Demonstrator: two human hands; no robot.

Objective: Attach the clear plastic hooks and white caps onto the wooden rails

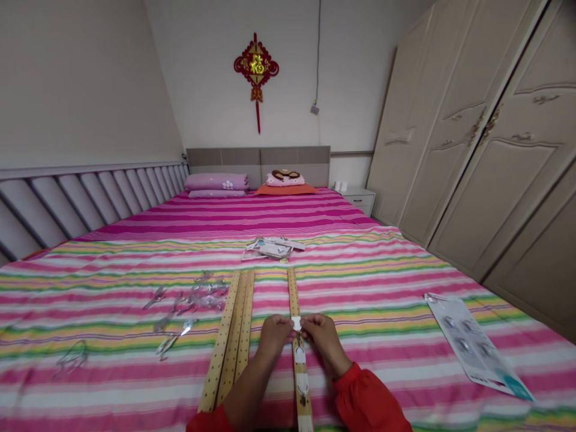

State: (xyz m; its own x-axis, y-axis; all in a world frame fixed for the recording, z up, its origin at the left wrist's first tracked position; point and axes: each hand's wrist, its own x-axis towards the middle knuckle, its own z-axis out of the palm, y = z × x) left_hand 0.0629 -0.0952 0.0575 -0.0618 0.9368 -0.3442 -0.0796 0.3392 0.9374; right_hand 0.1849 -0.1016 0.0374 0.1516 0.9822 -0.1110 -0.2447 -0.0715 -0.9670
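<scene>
A narrow wooden strip with holes lies lengthwise on the striped bed sheet in front of me. My left hand and my right hand meet over it, fingertips pinching a small white hook from both sides. Whether its back touches the wood cannot be seen. Nearer to me, a second white hook and a third white hook sit on the same strip, and another white piece shows at the bottom edge. Left of my left hand lie several more perforated wooden strips, side by side.
Crumpled transparent wrappers and metal hooks are scattered on the left. A wire piece lies farther left. Packaging cards are piled beyond the strips. A blister pack lies on the right, near the wardrobe.
</scene>
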